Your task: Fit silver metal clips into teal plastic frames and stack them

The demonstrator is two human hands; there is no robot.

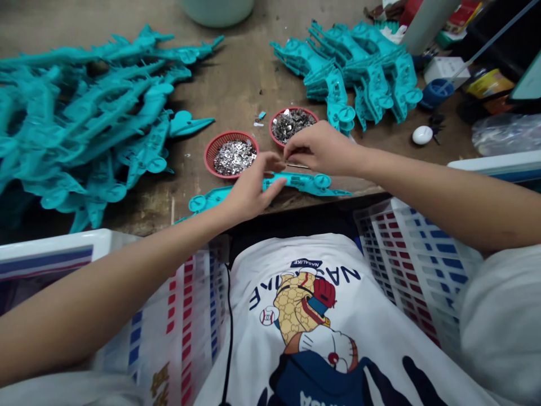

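The right hand (pixel 316 145) pinches close; the left hand (pixel 253 189) is part-curled; their hold is unclear. Beneath, a slim turquoise plastic piece (pixel 298 181) lies along the worn wooden table's (pixel 245 73) near edge, by red mesh baskets (pixel 208 153).

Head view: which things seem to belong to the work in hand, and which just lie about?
Likely in use:
- teal part by both hands
- left basket and right basket, holding metal bits
- left teal pile, right teal pile

Likely just lying about:
- white egg-shaped thing
- blue pot
- white box
- clear plastic
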